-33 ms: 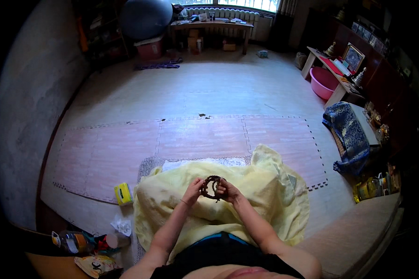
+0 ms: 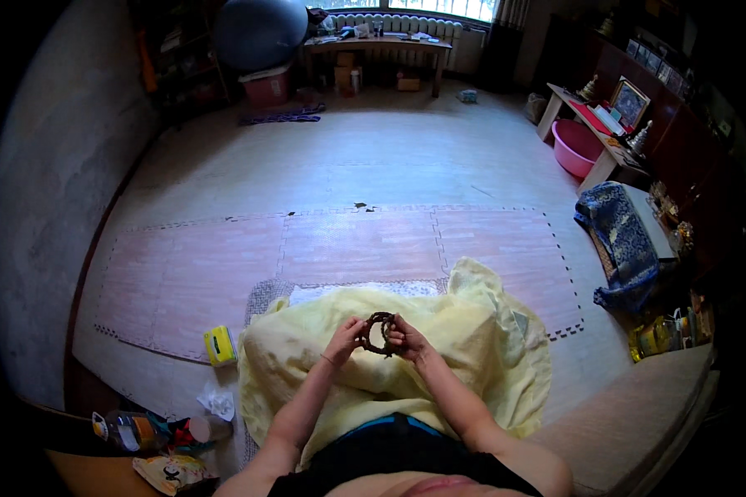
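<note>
A dark brown string of beads [image 2: 376, 315], looped into a ring, is stretched upright between my two hands above my lap. The fingers of my left hand [image 2: 346, 336] pinch its left side. On the other side, my right hand [image 2: 409, 340] has its fingers closed round the strand, with the thumb toward the top. The ring has an open middle, and a short end hangs at its lower right. Below both hands, a pale yellow cloth [image 2: 307, 340] is draped over my legs in loose folds.
A yellow pack [image 2: 220, 345] and a crumpled white plastic bag [image 2: 216, 402] lie left of the cloth, near a large bottle [image 2: 133, 431]. To the right are a brown cushioned seat edge [image 2: 630, 414] and a blue patterned cloth [image 2: 617, 228] over a box. Interlocking mats [image 2: 356, 244] cover the floor ahead.
The inner strand that crossed the ring's opening has shifted right against my right fingers, so the opening looks wider. My arms hold nearly the same place.
</note>
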A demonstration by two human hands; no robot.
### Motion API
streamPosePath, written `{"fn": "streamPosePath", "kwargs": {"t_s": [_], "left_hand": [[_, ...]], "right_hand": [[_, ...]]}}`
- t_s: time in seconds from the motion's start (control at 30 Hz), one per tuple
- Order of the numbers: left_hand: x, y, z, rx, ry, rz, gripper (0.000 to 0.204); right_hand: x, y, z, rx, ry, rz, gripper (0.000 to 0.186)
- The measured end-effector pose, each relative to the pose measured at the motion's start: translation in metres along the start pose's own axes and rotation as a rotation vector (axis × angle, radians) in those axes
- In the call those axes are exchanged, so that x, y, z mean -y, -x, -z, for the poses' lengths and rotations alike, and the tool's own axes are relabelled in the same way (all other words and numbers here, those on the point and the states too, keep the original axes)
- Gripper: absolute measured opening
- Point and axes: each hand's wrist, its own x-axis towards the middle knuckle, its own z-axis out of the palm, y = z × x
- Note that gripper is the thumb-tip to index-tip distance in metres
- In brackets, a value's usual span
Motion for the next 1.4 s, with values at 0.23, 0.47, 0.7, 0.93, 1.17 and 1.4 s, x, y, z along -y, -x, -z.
{"fn": "streamPosePath", "kwargs": {"t_s": [0.23,0.47,0.7,0.93,1.17,1.4], "left_hand": [[0.017,-0.015,0.025,0.356,0.161,0.262,0.009],[0.033,-0.014,0.023,0.221,-0.092,0.393,0.011],[0.016,0.003,0.002,0.139,0.074,0.218,0.019],[-0.018,0.037,-0.009,0.26,-0.061,0.095,0.025],[-0.052,0.073,-0.045,0.345,-0.147,-0.028,0.026],[-0.083,0.102,-0.063,0.493,-0.231,-0.084,0.015]], "right_hand": [[-0.006,-0.014,0.026,-0.152,-0.063,-0.063,0.04],[-0.014,-0.008,0.029,-0.184,-0.074,-0.138,0.042],[-0.013,0.0,0.038,0.043,0.06,-0.109,0.056],[-0.006,0.026,0.006,0.051,0.528,-0.169,0.049],[0.012,0.055,-0.052,0.247,0.848,-0.03,0.025],[0.016,0.087,-0.082,0.265,0.724,0.134,0.024]]}}
